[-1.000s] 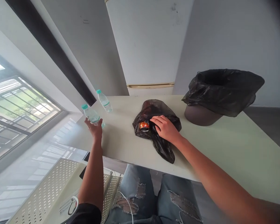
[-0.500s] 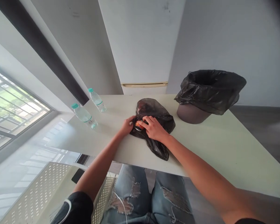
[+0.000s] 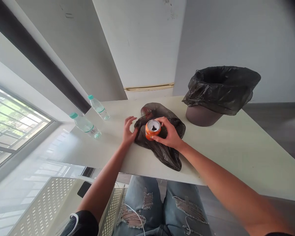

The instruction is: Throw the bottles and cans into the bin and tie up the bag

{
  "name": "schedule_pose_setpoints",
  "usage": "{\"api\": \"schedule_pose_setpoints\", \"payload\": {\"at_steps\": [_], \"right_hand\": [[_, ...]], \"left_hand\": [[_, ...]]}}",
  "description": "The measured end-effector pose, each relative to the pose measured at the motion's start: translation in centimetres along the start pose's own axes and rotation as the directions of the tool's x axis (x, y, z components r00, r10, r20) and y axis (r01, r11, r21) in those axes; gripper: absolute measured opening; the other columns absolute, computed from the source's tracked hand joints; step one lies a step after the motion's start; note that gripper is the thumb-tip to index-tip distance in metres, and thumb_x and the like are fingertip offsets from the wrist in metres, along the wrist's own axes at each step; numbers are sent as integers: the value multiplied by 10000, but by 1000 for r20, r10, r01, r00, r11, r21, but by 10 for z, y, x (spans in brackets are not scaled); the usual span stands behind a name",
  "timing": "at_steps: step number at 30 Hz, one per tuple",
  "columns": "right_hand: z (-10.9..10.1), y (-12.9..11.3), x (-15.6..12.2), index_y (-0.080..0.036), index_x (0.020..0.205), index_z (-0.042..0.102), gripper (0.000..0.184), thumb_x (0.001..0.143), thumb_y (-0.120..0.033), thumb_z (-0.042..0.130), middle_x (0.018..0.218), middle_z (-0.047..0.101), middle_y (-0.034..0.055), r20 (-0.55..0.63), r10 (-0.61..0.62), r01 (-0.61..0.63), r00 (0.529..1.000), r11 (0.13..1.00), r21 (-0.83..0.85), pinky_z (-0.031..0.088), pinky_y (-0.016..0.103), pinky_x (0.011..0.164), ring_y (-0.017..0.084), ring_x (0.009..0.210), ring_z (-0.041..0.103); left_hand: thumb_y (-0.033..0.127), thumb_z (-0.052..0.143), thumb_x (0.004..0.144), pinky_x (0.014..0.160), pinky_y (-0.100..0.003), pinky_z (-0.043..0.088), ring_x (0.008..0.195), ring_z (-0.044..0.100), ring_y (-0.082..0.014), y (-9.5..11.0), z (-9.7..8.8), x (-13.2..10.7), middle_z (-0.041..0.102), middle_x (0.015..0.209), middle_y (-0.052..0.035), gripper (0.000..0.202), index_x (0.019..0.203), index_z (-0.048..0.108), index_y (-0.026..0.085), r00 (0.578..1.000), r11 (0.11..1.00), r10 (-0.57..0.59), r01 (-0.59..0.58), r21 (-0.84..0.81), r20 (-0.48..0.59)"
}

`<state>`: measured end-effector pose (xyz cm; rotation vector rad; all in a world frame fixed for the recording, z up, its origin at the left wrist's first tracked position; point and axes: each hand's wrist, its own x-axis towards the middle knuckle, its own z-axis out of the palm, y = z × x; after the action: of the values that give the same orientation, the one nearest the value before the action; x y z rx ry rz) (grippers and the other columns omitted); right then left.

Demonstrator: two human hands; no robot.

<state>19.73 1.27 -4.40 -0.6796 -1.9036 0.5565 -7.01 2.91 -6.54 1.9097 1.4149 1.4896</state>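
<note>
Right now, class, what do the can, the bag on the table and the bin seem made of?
Can: likely aluminium; silvery top, glossy orange side.
Bag: thin, shiny plastic film; wrinkled, see-through in places.
Bin: smooth, dull, brownish; perhaps plastic, possibly painted metal.

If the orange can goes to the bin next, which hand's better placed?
Probably the right hand: it grips the can and is nearer the bin. The open left hand sits at the left edge of the black bag.

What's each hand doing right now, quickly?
Left hand: open, fingers and thumb apart, beside the black bag; whether it touches cannot be told.
Right hand: closed around the orange can, holding it.
</note>
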Motion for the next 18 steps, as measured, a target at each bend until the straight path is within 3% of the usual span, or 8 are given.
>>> {"api": "schedule_pose_setpoints", "payload": {"at_steps": [2, 4, 8, 10, 12, 13, 15, 18], "right_hand": [[3, 3, -1, -286, 1406, 542, 600, 910, -522, 782, 1368, 653, 116, -91, 97, -83, 991, 985, 151, 566, 479, 1011, 326, 1214, 650], [8, 5, -1, -297, 1403, 546, 621, 898, -550, 805, 1383, 650, 108, -102, 136, -102, 986, 953, 287, 587, 470, 1018, 316, 1227, 662], [12, 5, 1, -303, 1420, 564, 700, 845, -551, 875, 1408, 662, 105, -45, 123, -89, 991, 887, 452, 597, 473, 1053, 312, 1289, 659], [9, 3, 2, -306, 1448, 565, 712, 858, -582, 852, 1451, 651, 111, -61, 132, -91, 989, 889, 448, 620, 449, 977, 299, 1243, 681], [4, 2, 3, -288, 1298, 669, 439, 961, -560, 739, 1310, 720, 90, -65, 142, -113, 988, 936, 333, 618, 398, 843, 249, 1038, 723], [2, 2, 3, -268, 1122, 723, 282, 1015, -523, 666, 1139, 757, 70, -38, 139, -127, 990, 968, 215, 600, 379, 786, 223, 903, 716], [-1, 5, 3, -238, 759, 680, 396, 1072, -445, 553, 787, 707, 40, 44, 155, -151, 987, 984, -97, 572, 374, 745, 203, 725, 669], [-2, 15, 2, -229, 767, 716, 420, 1084, -406, 505, 837, 753, 75, 45, 205, -174, 978, 913, -368, 601, 424, 893, 263, 893, 749]], "left_hand": [[368, 565, 960, 1234, -536, 448, 1479, 511, -344, 18, -8, -8, 586, 1524, -140, 420, 1346, 664, 234, 989, 989, 143, -144, -25, -42], [499, 566, 1018, 1208, -544, 476, 1454, 541, -369, 37, -9, -19, 587, 1530, -162, 514, 1454, 600, 228, 963, 966, 250, -241, -88, 103], [543, 864, 855, 1042, -457, 581, 1235, 687, -353, 65, 0, -32, 687, 1391, -149, 803, 1512, 528, 227, 920, 981, 188, -189, -30, 345], [514, 887, 835, 992, -424, 586, 1124, 715, -312, 65, -1, -23, 729, 1271, -107, 720, 1421, 581, 230, 964, 989, 130, -141, 33, 233], [517, 884, 832, 958, -396, 581, 1073, 709, -283, 52, -8, -1, 733, 1193, -87, 620, 1307, 619, 221, 997, 995, 81, -82, 63, 10], [512, 875, 842, 938, -375, 577, 1057, 702, -266, 41, -13, 14, 729, 1166, -81, 569, 1259, 624, 219, 991, 996, 37, -27, 79, -125], [442, 843, 883, 904, -330, 561, 1026, 694, -220, 13, -23, 45, 727, 1161, -72, 474, 1237, 619, 222, 950, 985, -111, 145, 97, -290], [314, 880, 833, 894, -331, 542, 1003, 692, -207, -30, -31, 77, 725, 1201, -89, 559, 1294, 585, 202, 884, 915, -307, 375, 145, -352]]}}
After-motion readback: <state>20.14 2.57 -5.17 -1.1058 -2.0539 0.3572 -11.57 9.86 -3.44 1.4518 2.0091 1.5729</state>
